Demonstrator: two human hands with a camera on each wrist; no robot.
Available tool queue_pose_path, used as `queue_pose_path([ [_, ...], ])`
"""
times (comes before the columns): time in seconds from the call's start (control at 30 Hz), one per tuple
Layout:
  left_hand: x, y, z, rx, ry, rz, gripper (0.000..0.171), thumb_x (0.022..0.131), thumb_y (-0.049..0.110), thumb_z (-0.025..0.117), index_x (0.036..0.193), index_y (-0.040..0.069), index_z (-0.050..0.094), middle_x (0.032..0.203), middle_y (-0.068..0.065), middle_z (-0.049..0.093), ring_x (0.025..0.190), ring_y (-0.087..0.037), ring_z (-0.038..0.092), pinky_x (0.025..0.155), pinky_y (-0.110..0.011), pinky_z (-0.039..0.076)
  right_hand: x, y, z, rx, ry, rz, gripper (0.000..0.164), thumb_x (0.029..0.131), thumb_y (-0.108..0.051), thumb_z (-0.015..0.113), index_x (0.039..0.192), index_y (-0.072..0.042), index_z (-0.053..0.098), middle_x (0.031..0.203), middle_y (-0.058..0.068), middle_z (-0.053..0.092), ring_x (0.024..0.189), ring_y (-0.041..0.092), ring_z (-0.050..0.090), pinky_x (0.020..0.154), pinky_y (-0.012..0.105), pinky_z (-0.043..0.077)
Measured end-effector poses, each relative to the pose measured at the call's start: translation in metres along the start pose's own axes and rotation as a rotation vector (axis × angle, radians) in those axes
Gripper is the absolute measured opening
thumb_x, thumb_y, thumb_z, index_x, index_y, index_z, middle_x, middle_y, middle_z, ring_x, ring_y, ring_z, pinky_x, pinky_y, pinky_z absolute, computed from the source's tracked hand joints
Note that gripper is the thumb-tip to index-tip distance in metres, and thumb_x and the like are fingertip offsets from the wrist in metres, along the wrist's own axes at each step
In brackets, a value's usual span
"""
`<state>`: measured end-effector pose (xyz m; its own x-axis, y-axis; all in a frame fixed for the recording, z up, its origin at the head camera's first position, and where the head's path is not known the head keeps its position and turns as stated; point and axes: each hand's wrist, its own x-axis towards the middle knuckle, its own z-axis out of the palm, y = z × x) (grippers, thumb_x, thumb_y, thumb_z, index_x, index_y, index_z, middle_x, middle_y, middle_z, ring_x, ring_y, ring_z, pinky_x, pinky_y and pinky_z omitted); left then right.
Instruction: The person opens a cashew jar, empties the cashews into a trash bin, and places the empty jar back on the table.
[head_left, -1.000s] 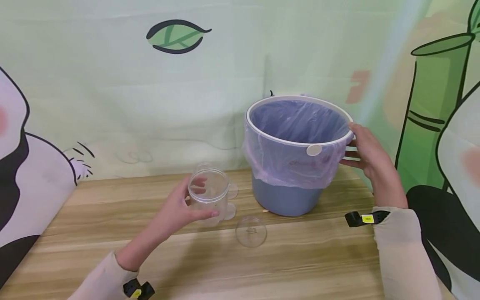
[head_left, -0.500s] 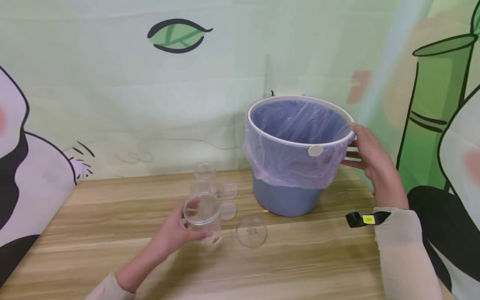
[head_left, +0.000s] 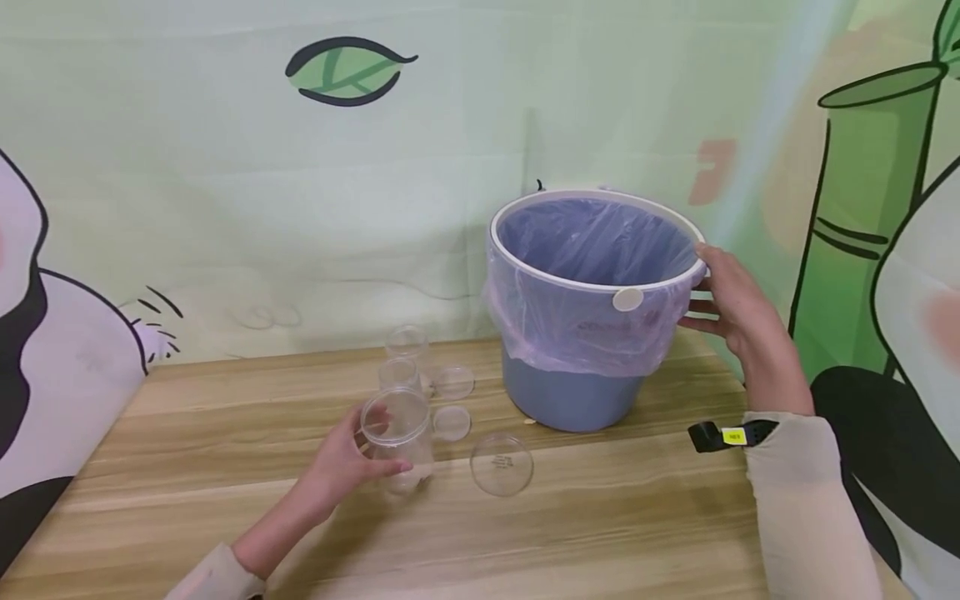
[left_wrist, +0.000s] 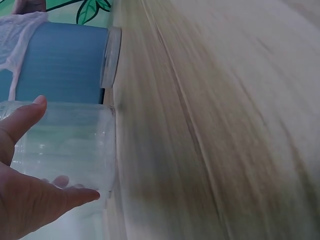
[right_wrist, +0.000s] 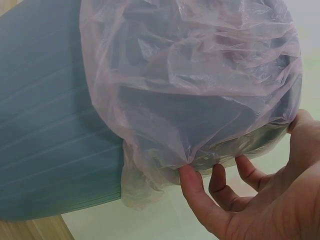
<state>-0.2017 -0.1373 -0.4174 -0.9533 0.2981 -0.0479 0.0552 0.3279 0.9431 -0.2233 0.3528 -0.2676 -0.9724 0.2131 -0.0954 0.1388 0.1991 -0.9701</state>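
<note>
My left hand [head_left: 337,468] holds a clear plastic jar [head_left: 415,442] round its side, thumb in front and fingers behind. The jar stands upright with its mouth uncovered, its base at the wooden tabletop; in the left wrist view the same jar [left_wrist: 75,145] looks see-through. On the right, a blue trash can [head_left: 573,400] stands upright, lined with a thin pinkish bag [head_left: 577,333] folded over its white rim. My right hand [head_left: 738,304] grips the can's right edge, thumb at the rim and fingertips against the bagged side, as the right wrist view [right_wrist: 260,200] also shows.
Behind the held jar stand two more clear jars, a smaller jar [head_left: 399,375] and a jar farther back [head_left: 407,337]. Three clear round lids lie between jars and can: a large lid [head_left: 502,464], a small lid [head_left: 452,423] and another lid [head_left: 455,382]. A printed cloth [head_left: 225,208] hangs behind.
My left hand has brought the jar down and slightly toward me and to the left, away from the other jars. The right hand has stayed at the can's rim.
</note>
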Motion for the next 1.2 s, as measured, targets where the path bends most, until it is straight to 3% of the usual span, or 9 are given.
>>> queue_pose_path([
  [0.67, 0.003, -0.012, 0.007, 0.071, 0.048, 0.054, 0.092, 0.078, 0.013, 0.089, 0.149, -0.004, 0.033, 0.152, -0.025, 0.042, 0.136, -0.048, 0.045, 0.105, -0.052, 0.047, -0.003, -0.004, 0.010, 0.028, 0.018, -0.010, 0.044, 0.104, -0.060, 0.036, 0.118, -0.021, 0.049, 0.098, -0.002, 0.058, 0.080, 0.015, 0.069, 0.073, 0.033, 0.061],
  [0.87, 0.001, -0.014, 0.010, 0.126, 0.032, 0.083, 0.103, 0.075, 0.012, 0.091, 0.153, -0.002, 0.026, 0.151, -0.028, 0.042, 0.134, -0.051, 0.046, 0.106, -0.055, 0.045, -0.004, -0.004, 0.010, 0.001, 0.032, -0.008, 0.046, 0.104, -0.061, 0.034, 0.113, -0.019, 0.050, 0.095, -0.003, 0.058, 0.079, 0.016, 0.068, 0.073, 0.034, 0.060],
  [1.03, -0.007, -0.006, 0.002, 0.190, 0.009, 0.120, 0.104, 0.078, 0.011, 0.088, 0.156, -0.001, 0.021, 0.153, -0.030, 0.037, 0.138, -0.052, 0.040, 0.111, -0.060, 0.037, -0.006, -0.004, 0.009, 0.017, 0.050, -0.010, 0.047, 0.103, -0.062, 0.036, 0.117, -0.020, 0.051, 0.098, -0.002, 0.058, 0.080, 0.017, 0.068, 0.073, 0.035, 0.060],
  [1.2, -0.025, 0.002, -0.014, 0.321, 0.028, 0.195, 0.097, 0.086, 0.011, 0.081, 0.157, -0.003, 0.017, 0.157, -0.030, 0.031, 0.142, -0.051, 0.033, 0.113, -0.062, 0.033, -0.015, 0.005, 0.008, 0.148, 0.043, -0.015, 0.050, 0.101, -0.067, 0.037, 0.125, -0.024, 0.050, 0.116, 0.005, 0.050, 0.090, 0.016, 0.066, 0.075, 0.033, 0.060],
])
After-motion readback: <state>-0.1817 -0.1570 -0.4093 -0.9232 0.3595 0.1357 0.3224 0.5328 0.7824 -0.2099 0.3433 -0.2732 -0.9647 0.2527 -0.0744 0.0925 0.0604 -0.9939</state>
